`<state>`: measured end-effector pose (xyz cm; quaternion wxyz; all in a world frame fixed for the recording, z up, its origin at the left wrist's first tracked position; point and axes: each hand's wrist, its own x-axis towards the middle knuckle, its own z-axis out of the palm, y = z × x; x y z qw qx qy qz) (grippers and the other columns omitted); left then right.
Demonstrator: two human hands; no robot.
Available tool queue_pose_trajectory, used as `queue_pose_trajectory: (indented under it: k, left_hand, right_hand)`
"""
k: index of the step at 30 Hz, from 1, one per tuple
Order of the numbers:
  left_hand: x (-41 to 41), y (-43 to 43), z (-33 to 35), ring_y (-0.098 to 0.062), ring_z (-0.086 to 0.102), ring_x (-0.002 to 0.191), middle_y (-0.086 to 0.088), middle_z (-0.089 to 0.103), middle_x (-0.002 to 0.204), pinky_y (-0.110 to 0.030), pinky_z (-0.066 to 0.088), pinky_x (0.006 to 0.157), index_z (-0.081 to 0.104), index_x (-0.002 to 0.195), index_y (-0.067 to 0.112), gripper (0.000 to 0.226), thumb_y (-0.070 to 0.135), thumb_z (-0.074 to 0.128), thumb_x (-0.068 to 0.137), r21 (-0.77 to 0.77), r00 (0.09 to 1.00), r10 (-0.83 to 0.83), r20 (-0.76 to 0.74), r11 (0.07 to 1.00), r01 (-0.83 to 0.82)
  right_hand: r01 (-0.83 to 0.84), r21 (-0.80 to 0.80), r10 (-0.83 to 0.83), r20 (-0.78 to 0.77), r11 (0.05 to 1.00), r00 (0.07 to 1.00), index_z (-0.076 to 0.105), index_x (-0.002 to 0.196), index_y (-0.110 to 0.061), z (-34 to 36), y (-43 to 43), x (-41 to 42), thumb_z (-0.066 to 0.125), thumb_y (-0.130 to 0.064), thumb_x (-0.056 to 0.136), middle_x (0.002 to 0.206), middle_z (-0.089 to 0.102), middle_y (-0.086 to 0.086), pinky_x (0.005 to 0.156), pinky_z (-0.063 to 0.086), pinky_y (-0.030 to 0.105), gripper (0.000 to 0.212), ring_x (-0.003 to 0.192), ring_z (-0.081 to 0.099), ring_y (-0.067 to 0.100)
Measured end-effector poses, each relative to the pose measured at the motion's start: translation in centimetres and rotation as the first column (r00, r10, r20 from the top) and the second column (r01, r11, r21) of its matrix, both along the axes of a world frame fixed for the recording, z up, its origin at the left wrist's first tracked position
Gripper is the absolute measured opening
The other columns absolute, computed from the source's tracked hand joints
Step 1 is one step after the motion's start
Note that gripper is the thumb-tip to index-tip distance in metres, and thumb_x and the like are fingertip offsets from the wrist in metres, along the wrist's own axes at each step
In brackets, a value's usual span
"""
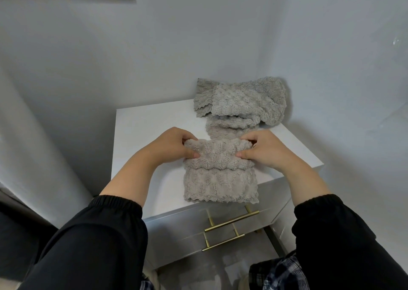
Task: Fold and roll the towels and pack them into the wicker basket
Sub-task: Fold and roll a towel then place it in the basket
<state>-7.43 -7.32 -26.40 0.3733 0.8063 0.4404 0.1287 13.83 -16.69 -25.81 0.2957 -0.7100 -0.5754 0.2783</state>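
Head cam is looking down at a white cabinet (pixel 143 135) that's sitting in a corner against the pale wall (pixel 198 36), and we're working on a fluffy grey towel (pixel 220 181) lying on its top. The near end of the towel is lying flat, with its scalloped edge sitting right at the front lip of the cabinet. Partway up, the fabric is bunching into a thick roll, and that's where we're holding it. Our left hand (pixel 174 145) is gripping the roll's left end, fingers curling over the far side and thumb pressing into the near side. Our right hand (pixel 262 150) is doing the same on the right end, so both are grasping the towel and neither is hanging loose. Beyond the roll, a strip of the same grey stuff is running back to a crumpled heap (pixel 242 100) that's leaning into the back corner. We honestly can't tell whether that heap is one piece with the towel or a separate one. Black sleeves (pixel 110 234) are covering both our forearms up to the wrists. Below the cabinet top, two gold bar handles (pixel 231 220) are showing on the drawer fronts, one above the other. Some plaid fabric (pixel 280 274) is peeking in at the bottom right.
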Motion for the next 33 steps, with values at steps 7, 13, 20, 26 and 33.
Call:
queue_pose_trajectory:
  k: [7,13,20,26,33]
  left_hand:
    - [1.7,0.4,-1.0,-0.014,0.046,0.085,0.002,0.055,0.089,-0.018,0.034,0.068,0.066,0.090,0.014,0.025,-0.002,0.071,0.071,0.405,0.962,0.132,0.237,0.887,-0.222]
    - [1.2,0.5,-1.3,-0.016,0.048,0.085,-0.003,0.057,0.089,-0.028,0.040,0.076,0.062,0.087,0.019,0.031,-0.005,0.072,0.070,0.413,0.981,0.015,0.194,0.906,-0.096]
    - [-0.2,-0.5,0.3,-0.001,0.052,0.078,0.006,0.057,0.088,-0.014,0.039,0.072,0.071,0.082,0.028,0.018,0.030,0.083,0.068,0.104,0.975,-0.040,0.219,0.994,0.017]
    - [1.0,-1.3,0.0,0.001,0.049,0.078,0.006,0.055,0.086,-0.008,0.035,0.067,0.067,0.061,0.021,0.020,0.030,0.080,0.073,0.187,0.977,-0.017,0.211,0.982,-0.024]
    - [1.4,-1.5,-0.4,-0.012,0.051,0.096,0.007,0.049,0.109,-0.024,0.040,0.079,0.050,0.115,0.028,0.057,0.034,0.083,0.069,0.136,0.995,-0.091,-0.040,0.986,0.096]
  right_hand:
    - [0.096,0.468,-0.189,0.155,0.878,0.970,0.069,0.096,-0.006,-1.5,1.7,-0.1,0.079,0.000,0.070,0.099,0.053,-0.003,0.083,0.026,0.014,0.029,0.106,0.045,0.019]
    - [0.095,0.290,-0.138,0.131,0.952,0.982,0.056,0.086,-0.029,-1.4,1.2,0.4,0.078,-0.004,0.071,0.108,0.056,0.001,0.073,0.031,0.018,0.037,0.097,0.050,0.014]
    - [-0.013,0.162,0.000,0.078,0.987,0.997,0.062,0.082,-0.021,0.0,-0.8,0.7,0.079,-0.031,0.074,0.103,0.057,-0.007,0.076,0.033,0.011,0.021,0.098,0.050,0.008]
    - [-0.002,0.234,-0.015,0.073,0.972,0.997,0.062,0.057,-0.013,-0.6,-0.5,0.3,0.074,-0.024,0.081,0.087,0.059,0.003,0.085,0.042,0.031,0.029,0.089,0.056,0.016]
    - [-0.028,0.078,0.019,0.110,0.997,0.994,0.055,0.091,-0.026,-0.6,-0.4,0.4,0.085,-0.022,0.068,0.109,0.049,-0.003,0.082,0.035,0.021,0.038,0.105,0.047,0.012]
